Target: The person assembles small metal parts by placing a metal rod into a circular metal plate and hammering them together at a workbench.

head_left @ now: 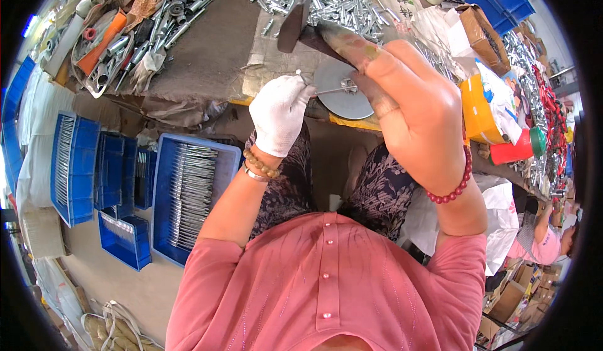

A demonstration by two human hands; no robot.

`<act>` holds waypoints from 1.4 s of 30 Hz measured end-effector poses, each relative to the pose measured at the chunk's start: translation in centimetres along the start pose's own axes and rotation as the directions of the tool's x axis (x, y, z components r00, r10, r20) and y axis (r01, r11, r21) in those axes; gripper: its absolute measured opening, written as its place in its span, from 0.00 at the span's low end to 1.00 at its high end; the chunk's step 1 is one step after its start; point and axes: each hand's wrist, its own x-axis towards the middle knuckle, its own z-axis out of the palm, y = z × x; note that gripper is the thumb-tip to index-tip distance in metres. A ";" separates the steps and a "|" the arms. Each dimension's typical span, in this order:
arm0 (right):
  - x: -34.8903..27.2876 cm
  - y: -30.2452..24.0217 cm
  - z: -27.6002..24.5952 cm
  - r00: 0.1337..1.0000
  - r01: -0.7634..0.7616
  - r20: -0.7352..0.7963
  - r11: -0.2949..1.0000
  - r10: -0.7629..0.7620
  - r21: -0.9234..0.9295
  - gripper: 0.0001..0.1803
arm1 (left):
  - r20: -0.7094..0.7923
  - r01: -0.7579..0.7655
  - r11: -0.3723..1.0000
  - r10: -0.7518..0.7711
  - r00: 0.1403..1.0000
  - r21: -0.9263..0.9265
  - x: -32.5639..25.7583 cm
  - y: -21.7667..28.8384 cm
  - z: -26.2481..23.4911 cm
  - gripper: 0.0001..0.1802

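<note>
My left hand [275, 115], in a white glove, is closed with thumb and finger on a thin metal rod [328, 90]. The rod's far end lies over a round grey metal disc [344, 104] at the bench's near edge. A small metal head shows just above the gloved fingers; I cannot tell whether it belongs to the same rod. My bare right hand [419, 109] is wrapped around a hammer [293, 27], raised above the disc. The dark hammer head points left, and its handle is mostly hidden by blurred fingers.
Loose shiny metal pieces [326, 2] are heaped on the bench behind the hammer. Tools and sockets [179, 11] lie at the back left. Blue bins, one large [162, 162], hold rows of metal rods on the left. A red-and-green container [518, 147] stands right; another person [540, 241] sits beyond.
</note>
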 end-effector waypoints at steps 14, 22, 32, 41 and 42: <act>-0.3 1.1 -1.5 1.000 0.003 -0.006 0.999 -0.003 -0.043 0.19 | 0.000 0.017 0.997 -0.017 1.000 -0.074 0.2 0.0 -0.3 0.04; -1.9 2.0 -0.4 0.997 -0.082 -0.012 0.996 0.082 0.031 0.20 | 0.034 0.007 0.999 -0.005 0.999 -0.053 0.2 0.1 -0.3 0.04; -1.8 2.2 -0.1 0.998 -0.036 -0.041 0.998 0.038 0.048 0.12 | 0.008 0.052 0.998 -0.052 0.999 -0.021 0.4 0.4 0.2 0.07; -1.0 2.2 0.9 0.999 -0.034 0.041 0.999 0.033 0.038 0.24 | 0.017 -0.003 1.000 0.004 1.000 -0.029 0.4 0.1 0.2 0.07; -0.9 2.0 0.7 0.998 -0.034 0.049 0.999 0.034 -0.006 0.25 | 0.005 -0.019 0.999 0.019 1.000 -0.026 0.4 0.0 0.3 0.07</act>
